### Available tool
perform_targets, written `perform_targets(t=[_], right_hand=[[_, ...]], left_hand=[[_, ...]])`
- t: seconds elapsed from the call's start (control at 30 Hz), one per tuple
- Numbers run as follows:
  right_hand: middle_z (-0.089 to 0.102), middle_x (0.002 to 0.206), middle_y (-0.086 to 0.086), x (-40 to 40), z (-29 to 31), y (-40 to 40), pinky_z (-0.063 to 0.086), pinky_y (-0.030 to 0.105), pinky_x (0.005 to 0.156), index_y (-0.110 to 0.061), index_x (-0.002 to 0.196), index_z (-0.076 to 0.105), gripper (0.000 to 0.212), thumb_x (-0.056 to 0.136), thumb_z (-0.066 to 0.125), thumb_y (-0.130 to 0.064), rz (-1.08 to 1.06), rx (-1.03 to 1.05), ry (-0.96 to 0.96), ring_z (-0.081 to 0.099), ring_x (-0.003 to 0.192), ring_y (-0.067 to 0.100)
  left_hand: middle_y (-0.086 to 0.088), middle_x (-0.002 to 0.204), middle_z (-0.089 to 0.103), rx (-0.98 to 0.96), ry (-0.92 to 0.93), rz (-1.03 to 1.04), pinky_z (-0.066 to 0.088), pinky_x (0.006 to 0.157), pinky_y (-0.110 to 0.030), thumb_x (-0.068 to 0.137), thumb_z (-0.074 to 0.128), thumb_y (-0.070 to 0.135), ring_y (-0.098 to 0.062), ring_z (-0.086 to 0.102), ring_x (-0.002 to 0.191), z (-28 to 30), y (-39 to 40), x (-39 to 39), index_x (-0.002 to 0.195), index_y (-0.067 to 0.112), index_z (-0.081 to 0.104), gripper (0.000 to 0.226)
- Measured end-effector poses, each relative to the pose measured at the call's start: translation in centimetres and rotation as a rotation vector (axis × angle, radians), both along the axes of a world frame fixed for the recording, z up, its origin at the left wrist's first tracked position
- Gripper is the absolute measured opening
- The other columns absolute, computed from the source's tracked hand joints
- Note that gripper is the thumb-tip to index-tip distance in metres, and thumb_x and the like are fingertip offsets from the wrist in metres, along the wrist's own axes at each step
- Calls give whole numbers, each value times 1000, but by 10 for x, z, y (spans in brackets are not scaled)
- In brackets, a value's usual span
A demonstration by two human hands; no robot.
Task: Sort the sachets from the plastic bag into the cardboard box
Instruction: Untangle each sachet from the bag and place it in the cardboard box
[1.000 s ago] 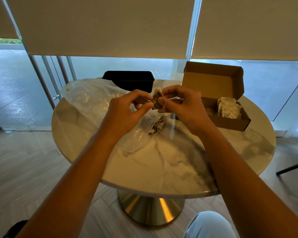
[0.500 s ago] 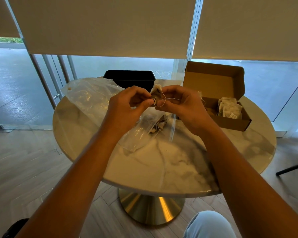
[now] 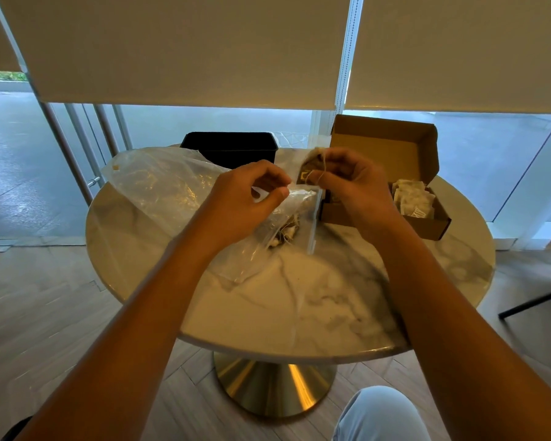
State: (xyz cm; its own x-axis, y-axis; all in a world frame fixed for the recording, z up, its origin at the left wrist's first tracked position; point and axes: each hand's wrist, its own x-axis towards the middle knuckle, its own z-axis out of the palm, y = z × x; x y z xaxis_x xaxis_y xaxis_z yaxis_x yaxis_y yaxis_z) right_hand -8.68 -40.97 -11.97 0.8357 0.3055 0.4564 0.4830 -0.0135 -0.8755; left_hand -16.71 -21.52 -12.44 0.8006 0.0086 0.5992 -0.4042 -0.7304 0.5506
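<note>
My right hand [image 3: 357,183] pinches a brown sachet [image 3: 312,162] by its string and dark tag, above the table and just left of the open cardboard box [image 3: 385,148]. Several pale sachets [image 3: 411,198] lie packed in the box's right half. My left hand [image 3: 242,202] has its fingers curled and pinches the rim of the clear plastic bag [image 3: 159,186], holding the mouth slightly raised. A few sachets [image 3: 283,233] lie inside the bag near its opening.
Everything sits on a round marble table [image 3: 299,313] with a gold pedestal. A black container [image 3: 229,148] stands behind the table's far edge. A window and blinds are beyond. My knee [image 3: 379,415] is below the near edge; a dark chair leg [image 3: 535,300] is at right.
My hands have drawn apart. The right hand carried the sachet right, toward the box. The left hand left the string and now lifts the bag's rim.
</note>
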Motion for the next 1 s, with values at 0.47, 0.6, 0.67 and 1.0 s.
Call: perform_targets(t=[0.47,0.6,0.67,1.0], right_hand=[[68,97,0,51,3,-79,55,26,71,-24,101,57,28,89,76,-8,-271,-542,110,68,95,21],[68,101,5,61,0,-71,55,31,78,-21,104,60,26,91,69,-1,-251,-696,165,64,96,22],[68,104,8,63,2,-67,52,28,72,-20,104,61,23,92,68,-1,-266,-741,163,61,92,19],[62,92,-3,63,-5,-57,36,14,57,-17,93,67,11,93,71,-7,-334,-763,10,52,76,5]], left_hand=[[6,108,55,429,220,26,39,75,-24,94,68,30,-11,54,92,8,-70,64,110,31,73,17],[1,113,53,426,215,33,35,79,-25,95,68,25,-16,52,99,0,-66,67,112,27,74,19],[-1,119,55,409,221,14,36,81,-24,94,68,24,-18,54,104,-1,-64,67,114,26,74,21],[-1,124,55,408,214,-4,34,85,-22,95,67,24,-19,53,110,-7,-60,69,120,27,72,26]])
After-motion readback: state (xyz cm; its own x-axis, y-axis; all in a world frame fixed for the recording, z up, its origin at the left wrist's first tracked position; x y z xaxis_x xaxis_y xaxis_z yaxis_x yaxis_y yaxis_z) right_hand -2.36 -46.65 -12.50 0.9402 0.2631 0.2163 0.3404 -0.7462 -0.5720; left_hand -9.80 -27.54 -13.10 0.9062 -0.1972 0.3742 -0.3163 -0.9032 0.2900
